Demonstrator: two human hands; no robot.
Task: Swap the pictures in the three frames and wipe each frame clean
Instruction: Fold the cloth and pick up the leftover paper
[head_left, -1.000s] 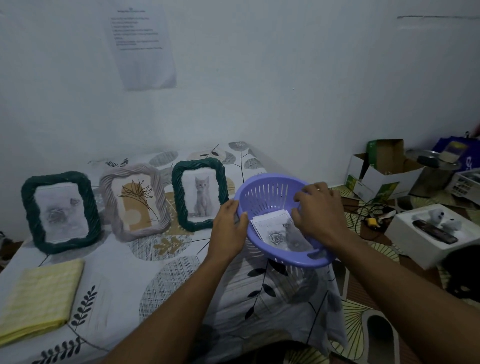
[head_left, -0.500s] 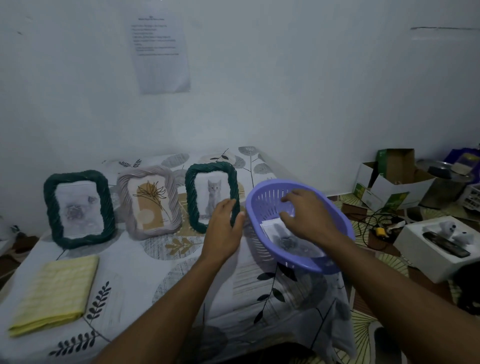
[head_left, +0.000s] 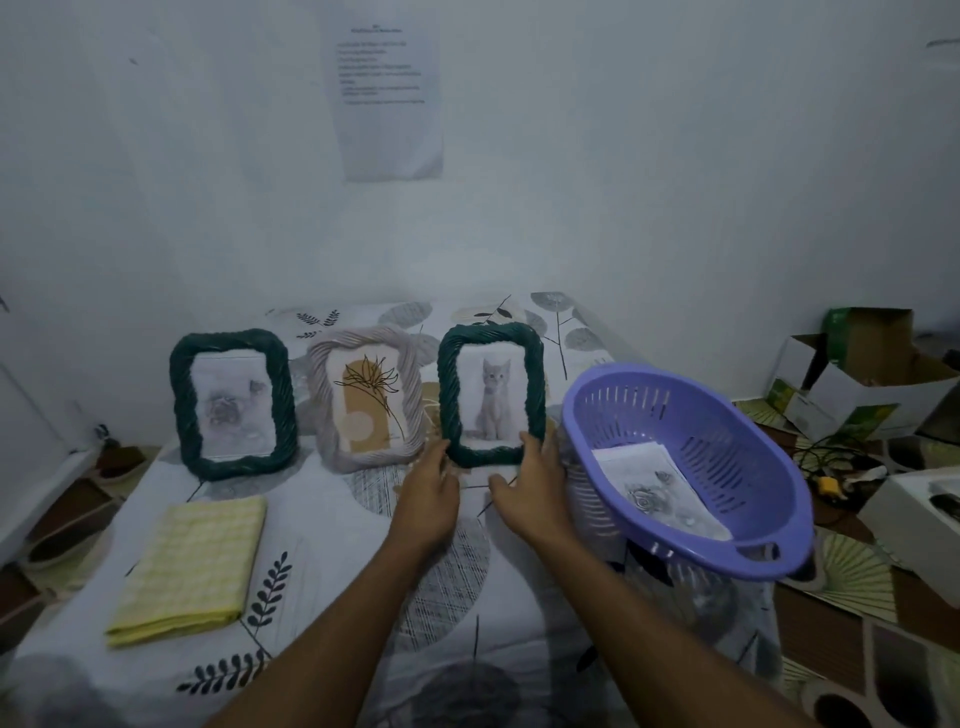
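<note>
Cat frame (head_left: 491, 395) upright, both hands (head_left: 530, 486) at its lower edge.

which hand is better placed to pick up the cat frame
Right, narrowly. The right hand already has fingers on the lower right corner of the cat frame; the left hand reaches its lower left corner, contact unclear.

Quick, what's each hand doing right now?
Left hand: open, at the bottom left corner of the dark green woven frame with the kitten picture.
Right hand: open, touching its bottom right corner.
</note>
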